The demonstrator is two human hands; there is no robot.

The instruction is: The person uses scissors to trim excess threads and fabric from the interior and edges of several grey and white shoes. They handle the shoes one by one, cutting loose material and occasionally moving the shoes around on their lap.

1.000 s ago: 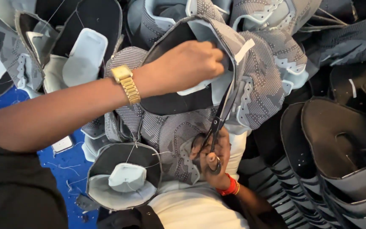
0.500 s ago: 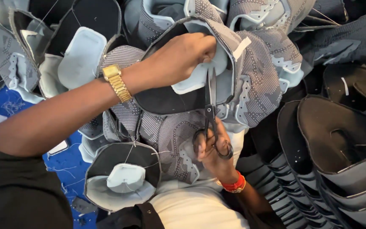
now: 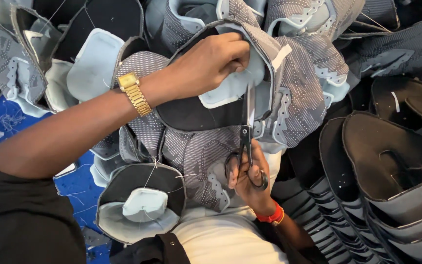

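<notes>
One grey knitted shoe upper (image 3: 289, 98) is sitting at the middle of the heap, and everything else is best placed from it. Its outside is showing a dotted grey pattern with pale blue trim, its inside a black lining and a pale blue tongue pad (image 3: 230, 90). The left hand (image 3: 211, 61) is pinching the upper's collar edge between closed fingers, pulling it taut and open. Just below the upper, the right hand (image 3: 250, 183) is gripping a pair of black scissors (image 3: 245, 142), fingers curled through the loops. Compared with a second ago, the scissors are pointing straighter up and the blades are reaching further into the upper's opening, their tips now lying against the pale pad near a thin loose thread; the right hand has come closer beneath the upper. That suggests the trimming along this edge is under way, though whether the blades are parted is hard to tell. A gold wristwatch (image 3: 134, 93) is sitting left of the upper, a red wristband (image 3: 271, 215) below it. More grey uppers (image 3: 140, 205) are lying lower left, stacked black pieces (image 3: 391, 176) to the right.
</notes>
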